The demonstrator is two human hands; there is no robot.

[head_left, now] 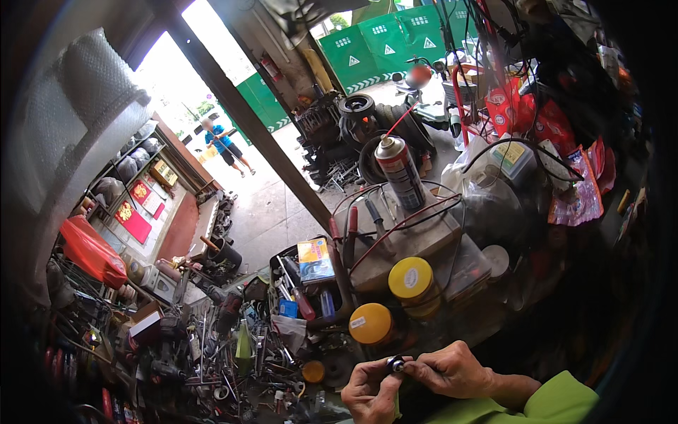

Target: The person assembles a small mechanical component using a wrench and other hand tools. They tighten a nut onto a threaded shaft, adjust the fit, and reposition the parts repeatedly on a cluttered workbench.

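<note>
At the lower edge of the head view, my left hand is closed round a small, round metal part with a dark rim and a shiny middle. The fingertips of my right hand pinch the same part from the right side. My fingers hide most of it, so its exact kind does not show. Just beyond my hands stand two jars, one with an orange-yellow lid and one with a yellow lid.
A spray can, cables and a screwdriver lie on the bench ahead. To the left is a tool bin beside a dense heap of loose tools. Bags crowd the right. A person stands outside the doorway.
</note>
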